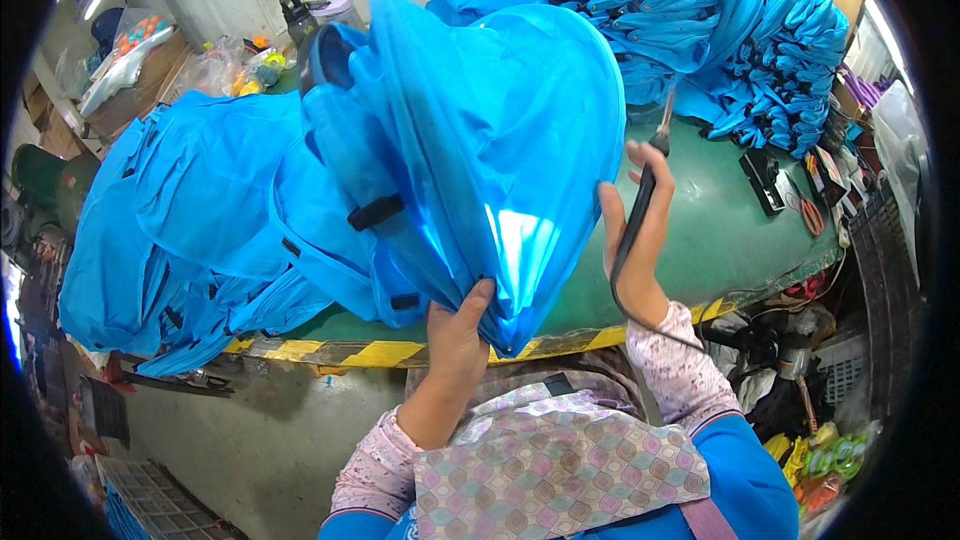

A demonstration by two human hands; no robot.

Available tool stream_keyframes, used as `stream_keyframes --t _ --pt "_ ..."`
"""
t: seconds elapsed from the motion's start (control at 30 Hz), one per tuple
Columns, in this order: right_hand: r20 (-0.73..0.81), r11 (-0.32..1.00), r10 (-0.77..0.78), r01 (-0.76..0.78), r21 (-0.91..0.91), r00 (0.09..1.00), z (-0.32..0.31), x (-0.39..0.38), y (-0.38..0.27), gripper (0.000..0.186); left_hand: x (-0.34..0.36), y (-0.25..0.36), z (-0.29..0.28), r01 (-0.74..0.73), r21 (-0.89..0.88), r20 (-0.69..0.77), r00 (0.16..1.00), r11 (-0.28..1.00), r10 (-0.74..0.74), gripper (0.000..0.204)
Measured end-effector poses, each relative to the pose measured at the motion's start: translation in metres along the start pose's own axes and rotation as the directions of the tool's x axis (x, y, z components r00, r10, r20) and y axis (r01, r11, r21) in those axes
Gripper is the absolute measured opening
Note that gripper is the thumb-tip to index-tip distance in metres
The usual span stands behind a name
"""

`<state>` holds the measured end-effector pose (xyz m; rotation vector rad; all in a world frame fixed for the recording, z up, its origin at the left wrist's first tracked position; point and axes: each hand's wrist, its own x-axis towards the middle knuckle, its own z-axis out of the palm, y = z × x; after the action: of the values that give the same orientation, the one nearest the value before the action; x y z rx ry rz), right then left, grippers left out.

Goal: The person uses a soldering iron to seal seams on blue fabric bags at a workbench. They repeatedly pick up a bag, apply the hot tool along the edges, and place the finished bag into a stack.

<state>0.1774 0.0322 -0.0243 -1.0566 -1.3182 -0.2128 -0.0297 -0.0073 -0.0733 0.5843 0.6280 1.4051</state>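
Note:
My left hand (460, 338) pinches the lower corner of a blue fabric piece (540, 110) with curved, stiff-looking edges, thumb on top. The piece stands raised above the table, its layers fanned apart, and a black strap tab (376, 212) shows on its side. Just right of it, my right hand (640, 230) holds a soldering iron (640, 202) with a black handle. The iron's thin metal tip points up and away from me, and its black cord runs down past my wrist. Thumb and index finger are extended near the fabric edge.
More blue fabric pieces (215, 200) lie heaped at the left, and a tall stack (740, 30) of them sits at the back right. On the green table (720, 230) lie orange-handled scissors (808, 212) and a black box (763, 180). Yellow-black tape (380, 352) marks the front edge.

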Motion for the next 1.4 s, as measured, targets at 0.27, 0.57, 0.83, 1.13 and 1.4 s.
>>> stream_keyframes --t 0.27,0.57,0.83,1.13,1.4 --pt "-0.041 0.947 -0.293 0.296 0.124 0.955 0.044 0.035 -0.033 0.044 -0.006 0.138 0.043 -0.277 0.958 0.242 0.918 -0.073 -0.314 0.05" --pt "0.034 0.914 -0.381 0.37 0.167 0.924 0.047 0.01 -0.046 0.047 0.089 0.166 0.101 -0.622 0.778 0.591 0.679 -0.087 0.436 0.066" --pt "-0.113 0.934 -0.355 0.357 -0.004 0.928 -0.004 0.028 -0.039 0.062 0.093 0.256 0.138 -0.633 0.573 0.82 0.445 -0.521 0.36 0.043" --pt "-0.122 0.787 -0.613 0.617 -0.005 0.781 -0.013 0.094 -0.046 0.078 0.108 0.365 0.125 -0.748 0.444 0.895 0.347 -0.493 0.279 0.031" --pt "-0.173 0.859 -0.446 0.474 0.192 0.878 0.046 0.047 -0.052 0.044 -0.005 0.216 0.102 -0.61 0.733 0.68 0.68 0.302 -0.275 0.025"
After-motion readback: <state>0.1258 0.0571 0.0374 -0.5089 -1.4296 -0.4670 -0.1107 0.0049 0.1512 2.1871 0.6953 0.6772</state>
